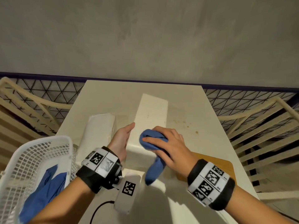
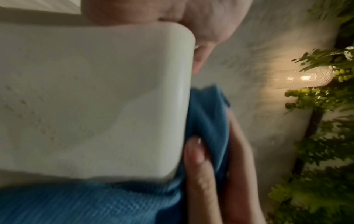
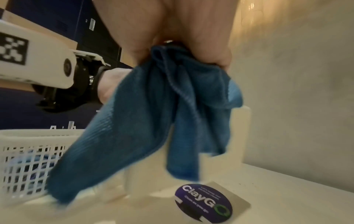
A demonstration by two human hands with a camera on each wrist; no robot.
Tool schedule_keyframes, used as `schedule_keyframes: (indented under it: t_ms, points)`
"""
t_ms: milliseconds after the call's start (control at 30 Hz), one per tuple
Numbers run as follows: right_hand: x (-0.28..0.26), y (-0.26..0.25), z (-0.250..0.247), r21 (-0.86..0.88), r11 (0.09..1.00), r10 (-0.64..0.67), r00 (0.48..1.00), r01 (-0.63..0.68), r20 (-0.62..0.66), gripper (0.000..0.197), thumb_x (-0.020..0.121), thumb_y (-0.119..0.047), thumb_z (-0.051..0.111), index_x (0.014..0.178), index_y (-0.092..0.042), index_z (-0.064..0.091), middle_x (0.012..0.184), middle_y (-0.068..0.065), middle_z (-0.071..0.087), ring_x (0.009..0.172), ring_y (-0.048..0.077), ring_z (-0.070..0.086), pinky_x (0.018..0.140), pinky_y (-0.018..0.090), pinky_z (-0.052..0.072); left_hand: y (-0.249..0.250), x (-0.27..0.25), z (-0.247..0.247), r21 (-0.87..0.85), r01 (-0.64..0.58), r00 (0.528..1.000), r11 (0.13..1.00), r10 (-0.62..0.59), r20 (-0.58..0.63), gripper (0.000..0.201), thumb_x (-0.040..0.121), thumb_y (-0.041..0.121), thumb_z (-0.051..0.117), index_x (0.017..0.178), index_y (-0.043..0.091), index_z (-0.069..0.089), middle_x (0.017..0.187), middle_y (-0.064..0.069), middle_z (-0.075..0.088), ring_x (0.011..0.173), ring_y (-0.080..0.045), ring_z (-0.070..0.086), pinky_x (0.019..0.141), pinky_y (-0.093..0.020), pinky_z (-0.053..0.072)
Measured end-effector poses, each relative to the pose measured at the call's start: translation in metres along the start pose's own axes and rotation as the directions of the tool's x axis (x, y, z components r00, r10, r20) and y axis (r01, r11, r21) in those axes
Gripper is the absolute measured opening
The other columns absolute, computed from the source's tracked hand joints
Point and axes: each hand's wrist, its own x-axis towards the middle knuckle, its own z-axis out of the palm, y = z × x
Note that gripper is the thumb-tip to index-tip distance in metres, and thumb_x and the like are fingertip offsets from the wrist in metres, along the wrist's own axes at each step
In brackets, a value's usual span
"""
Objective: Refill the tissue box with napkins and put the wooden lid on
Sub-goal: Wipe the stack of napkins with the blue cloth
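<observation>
The long white tissue box [image 1: 151, 110] lies lidless on the white table [image 1: 202, 126], its bottom facing up. My left hand [image 1: 127, 135] grips its near left side, fingers curled round the box's edge [image 2: 114, 91]. My right hand [image 1: 165, 141] clutches a bunched blue cloth [image 1: 152, 139] and presses it on the box's near end; the cloth's tail [image 3: 153, 121] hangs down. A wrapped white napkin pack [image 1: 98, 126] lies just left of the box. The wooden lid [image 1: 212, 162] lies flat at the right, partly under my right wrist.
A white mesh basket [image 1: 32, 159] holding another blue cloth stands at the near left edge. A round purple sticker card [image 3: 203, 203] lies on the table by the box. Crumbs [image 1: 187, 125] dot the table on the right. Slatted chairs flank the table.
</observation>
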Motion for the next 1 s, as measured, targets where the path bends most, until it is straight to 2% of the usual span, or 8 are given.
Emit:
schedule_keyframes:
  t_ms: [67,200,367,467,567,633,800,1000]
  points:
    - [-0.003,-0.004,0.000,0.003,0.999,-0.048,0.996,0.048,-0.076,0.029,0.093,-0.033,0.030,0.118,-0.035,0.045,0.128,-0.002,0.044,0.102,0.025,0.037,0.077,0.045,0.044,0.001,0.000,-0.001,-0.038,0.014,1.000,0.999,-0.014,0.019,0.057,0.088,0.047,0.044,0.133,0.014,0.049,0.135,-0.008,0.054,0.124,-0.027,0.050,0.112,-0.044,0.033]
    - [0.019,-0.016,-0.003,-0.116,0.990,-0.093,0.994,0.086,-0.063,0.034,0.082,-0.023,0.038,0.114,-0.030,0.047,0.118,0.004,0.064,0.097,0.025,0.046,0.073,0.040,0.047,0.006,-0.007,0.011,-0.099,0.037,0.996,0.994,-0.029,0.079,0.048,0.093,0.044,0.037,0.121,0.009,0.053,0.094,-0.010,0.062,0.085,-0.024,0.059,0.082,-0.032,0.045]
    - [0.019,0.011,-0.028,0.196,0.979,0.073,0.996,-0.063,-0.042,0.034,0.089,-0.020,0.045,0.120,-0.010,0.053,0.119,0.012,0.060,0.100,0.018,0.045,0.084,0.014,0.032,0.020,-0.009,0.007,-0.103,-0.040,0.995,0.994,0.049,0.083,0.049,0.099,0.035,0.027,0.093,0.004,0.063,0.070,-0.010,0.075,0.062,-0.021,0.073,0.074,-0.032,0.055]
    - [0.016,0.005,-0.031,0.150,0.988,0.047,0.995,-0.034,-0.084,0.032,0.088,-0.020,0.041,0.114,-0.009,0.057,0.118,0.011,0.060,0.099,0.027,0.049,0.082,0.012,0.029,0.027,-0.019,0.018,-0.108,-0.077,0.996,0.991,0.081,0.036,0.047,0.098,0.035,0.029,0.115,0.002,0.058,0.092,-0.015,0.074,0.083,-0.027,0.072,0.089,-0.037,0.049]
    - [0.030,-0.015,-0.027,0.035,0.990,-0.136,0.990,0.137,-0.033,0.032,0.083,-0.019,0.040,0.106,-0.008,0.061,0.108,0.012,0.065,0.086,0.027,0.051,0.075,0.021,0.028,0.027,-0.025,0.035,-0.094,-0.143,0.990,0.985,0.142,-0.016,0.050,0.099,0.024,0.030,0.142,-0.001,0.032,0.147,-0.022,0.037,0.137,-0.037,0.035,0.114,-0.042,0.027]
    - [0.043,-0.016,-0.029,0.003,0.984,-0.176,0.984,0.176,0.025,0.032,0.083,-0.018,0.042,0.106,-0.008,0.061,0.108,0.012,0.066,0.083,0.026,0.050,0.071,0.020,0.025,0.028,-0.027,0.043,-0.123,-0.151,0.988,0.981,0.147,-0.042,0.046,0.099,0.022,0.028,0.139,0.002,0.038,0.151,-0.020,0.029,0.140,-0.035,0.028,0.115,-0.040,0.023]
    - [0.030,0.030,-0.044,0.082,0.996,-0.023,0.999,0.020,0.045,0.029,0.086,-0.012,0.048,0.112,-0.009,0.058,0.118,0.013,0.059,0.098,0.029,0.047,0.089,0.034,0.037,0.035,-0.017,0.025,-0.118,-0.095,0.995,0.989,0.091,-0.038,0.046,0.099,0.035,0.026,0.091,0.006,0.061,0.070,-0.012,0.075,0.071,-0.026,0.071,0.076,-0.035,0.048]
    - [0.028,0.000,-0.024,0.038,0.985,-0.167,0.985,0.166,0.034,0.034,0.081,-0.021,0.040,0.108,-0.018,0.060,0.116,0.007,0.064,0.091,0.032,0.053,0.081,0.033,0.038,0.026,-0.021,0.039,0.024,-0.093,0.991,0.995,0.095,-0.096,0.042,0.098,0.034,0.029,0.086,0.005,0.056,0.080,-0.016,0.068,0.060,-0.019,0.065,0.057,-0.022,0.051]
